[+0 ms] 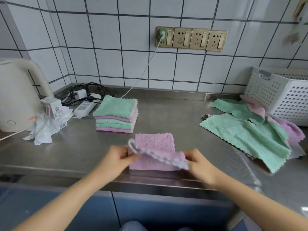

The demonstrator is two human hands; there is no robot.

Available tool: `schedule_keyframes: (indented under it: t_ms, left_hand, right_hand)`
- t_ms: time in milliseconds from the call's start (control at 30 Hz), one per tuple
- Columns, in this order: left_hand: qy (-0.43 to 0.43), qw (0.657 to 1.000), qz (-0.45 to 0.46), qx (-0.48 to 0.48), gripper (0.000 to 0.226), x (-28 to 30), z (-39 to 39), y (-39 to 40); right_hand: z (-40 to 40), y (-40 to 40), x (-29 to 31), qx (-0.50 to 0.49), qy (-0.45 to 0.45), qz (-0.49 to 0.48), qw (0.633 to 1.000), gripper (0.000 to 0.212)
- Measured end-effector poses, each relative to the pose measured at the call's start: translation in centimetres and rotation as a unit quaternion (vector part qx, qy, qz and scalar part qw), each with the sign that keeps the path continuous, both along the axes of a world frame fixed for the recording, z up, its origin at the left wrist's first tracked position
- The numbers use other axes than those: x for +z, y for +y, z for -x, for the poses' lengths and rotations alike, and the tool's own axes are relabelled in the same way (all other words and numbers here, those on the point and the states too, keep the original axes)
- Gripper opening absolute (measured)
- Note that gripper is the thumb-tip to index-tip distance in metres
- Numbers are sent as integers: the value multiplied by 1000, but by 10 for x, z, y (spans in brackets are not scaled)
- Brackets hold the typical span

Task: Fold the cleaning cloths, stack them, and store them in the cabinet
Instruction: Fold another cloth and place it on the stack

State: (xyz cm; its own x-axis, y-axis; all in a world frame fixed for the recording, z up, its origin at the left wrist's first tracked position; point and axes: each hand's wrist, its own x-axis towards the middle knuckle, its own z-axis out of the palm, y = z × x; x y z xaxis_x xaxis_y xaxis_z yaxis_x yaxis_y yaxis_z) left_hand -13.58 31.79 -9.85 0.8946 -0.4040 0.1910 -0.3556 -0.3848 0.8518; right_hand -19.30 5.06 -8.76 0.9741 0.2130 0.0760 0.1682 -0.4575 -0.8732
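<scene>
A pink cleaning cloth (pixel 154 144) lies on the steel counter near the front edge, partly folded. My left hand (pixel 116 160) pinches its left corner and my right hand (pixel 199 161) pinches its right corner, holding the near edge lifted over the rest. Behind it stands a neat stack of folded cloths (pixel 116 114), green and pink in turn. At the right lies a loose heap of unfolded cloths (pixel 246 132), mostly green with pink ones beneath. Blue cabinet doors (pixel 93 212) show below the counter.
A white perforated basket (pixel 286 95) stands at the back right. A cream kettle (pixel 15 95) sits at the left, with a small carton (pixel 52 105), crumpled plastic (pixel 44 130), and a power strip (pixel 85 105) with tangled cables. Wall sockets (pixel 191 39) are above.
</scene>
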Motion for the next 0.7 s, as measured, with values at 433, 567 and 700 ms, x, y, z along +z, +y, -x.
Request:
schedule_keyframes:
  t_ms: [433, 567, 700]
  left_hand:
    - [60, 979, -21, 193, 21, -1, -45, -36]
    - [-13, 975, -59, 213, 14, -2, -41, -42]
    - [-67, 968, -71, 233, 20, -5, -34, -39]
  right_hand:
    - [-68, 28, -5, -281, 68, 122, 949, 40]
    - [-66, 35, -7, -280, 25, 191, 940, 34]
    - [-67, 35, -5, -273, 32, 218, 936, 28]
